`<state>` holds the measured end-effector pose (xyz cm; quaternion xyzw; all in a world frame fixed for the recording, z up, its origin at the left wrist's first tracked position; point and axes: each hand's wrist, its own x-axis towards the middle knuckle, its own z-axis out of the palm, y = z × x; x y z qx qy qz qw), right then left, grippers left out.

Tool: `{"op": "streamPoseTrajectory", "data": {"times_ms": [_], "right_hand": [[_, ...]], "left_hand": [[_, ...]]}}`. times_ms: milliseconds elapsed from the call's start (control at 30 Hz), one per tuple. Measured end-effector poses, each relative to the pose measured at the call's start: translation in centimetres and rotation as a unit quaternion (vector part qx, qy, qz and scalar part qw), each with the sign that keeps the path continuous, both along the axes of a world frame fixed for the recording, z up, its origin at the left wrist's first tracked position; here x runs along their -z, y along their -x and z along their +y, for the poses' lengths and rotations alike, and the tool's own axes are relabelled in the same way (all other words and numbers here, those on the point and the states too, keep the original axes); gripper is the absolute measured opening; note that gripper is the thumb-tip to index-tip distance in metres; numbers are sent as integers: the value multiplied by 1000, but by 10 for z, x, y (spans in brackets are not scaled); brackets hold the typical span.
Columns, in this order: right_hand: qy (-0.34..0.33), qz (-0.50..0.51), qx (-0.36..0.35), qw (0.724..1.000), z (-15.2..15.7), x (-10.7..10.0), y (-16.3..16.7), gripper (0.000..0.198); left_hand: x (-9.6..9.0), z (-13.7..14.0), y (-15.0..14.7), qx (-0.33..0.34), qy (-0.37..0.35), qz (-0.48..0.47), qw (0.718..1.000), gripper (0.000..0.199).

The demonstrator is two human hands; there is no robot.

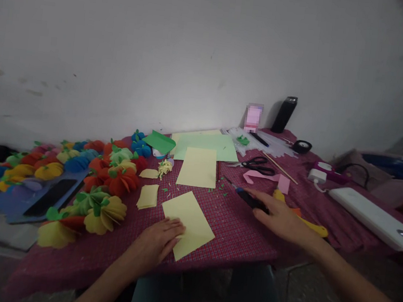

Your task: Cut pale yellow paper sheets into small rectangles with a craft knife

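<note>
My left hand (164,236) lies flat on the left part of a pale yellow paper sheet (193,223), which is turned at an angle near the table's front edge. To the right, my right hand (274,213) has its thumb and forefinger on either side of the black handle of a slim tool (249,198). The tool has a blue collar and a thin metal tip pointing away to the left; its exact kind I cannot make out. Small yellow paper pieces (148,196) are stacked left of the sheet. Beyond it lies another yellow sheet (198,167).
Colourful paper flowers (115,175) crowd the left side, beside a black phone (50,197). Black-handled scissors (254,165), a pink paper strip (267,178) and a wooden stick (280,168) lie at right. Further right are a white power bank-like box (372,216) and a black bottle (284,115).
</note>
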<state>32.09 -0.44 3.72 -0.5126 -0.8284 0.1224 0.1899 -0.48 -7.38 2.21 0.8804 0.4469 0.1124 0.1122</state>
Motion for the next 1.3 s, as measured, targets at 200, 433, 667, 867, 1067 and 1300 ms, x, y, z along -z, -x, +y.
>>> {"op": "streamPoseTrajectory", "data": {"times_ms": [200, 433, 667, 867, 1067, 1300], "right_hand": [[29, -43, -152, 987, -76, -14, 1, 47], [-42, -48, -174, 983, -107, 4, 32, 51], [8, -79, -142, 987, -101, 11, 41, 47], [7, -91, -140, 986, -101, 16, 39, 47], [3, -92, -140, 986, -97, 14, 39, 47], [-22, -84, -131, 988, -95, 18, 28, 48]], "left_hand": [[-1, -1, -1, -2, 0, 9, 1000, 30], [5, 0, 0, -1, -6, -8, 1000, 30], [-8, -6, 3, 36, -14, -32, 999, 49], [-16, 16, -31, -4, -11, 29, 1000, 41], [5, 23, -53, 40, 1, 102, 994, 49], [5, 21, -52, 51, -3, 121, 991, 55]]}}
